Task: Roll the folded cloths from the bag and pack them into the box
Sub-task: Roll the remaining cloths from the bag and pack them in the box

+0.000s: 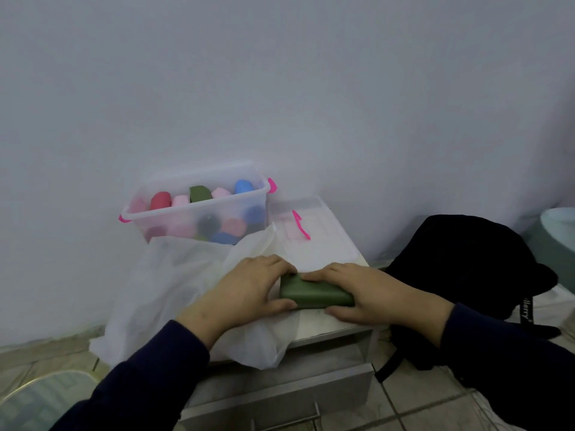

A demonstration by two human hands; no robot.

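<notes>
Against a plain pale wall stands a low steel cabinet [326,329], its top the work surface. On it both sets of fingers curl over one green cloth [314,295]: the left hand [249,290] wraps its left end, thumb along the near edge, and the right hand [367,293] covers the right end, fingertips on top and thumb at the front. That cloth looks part-rolled (a thick, rounded bundle rather than a flat fold), so the rolling step seems to be in hand. It lies on the white bag [174,290], which sprawls over the cabinet's left side. Behind sits the clear box [199,213], already holding many coloured rolls, with its lid [314,225] lying beside it. Next, I judge, the roll must be tightened evenly, then carried across without loosening and tucked into a gap.
</notes>
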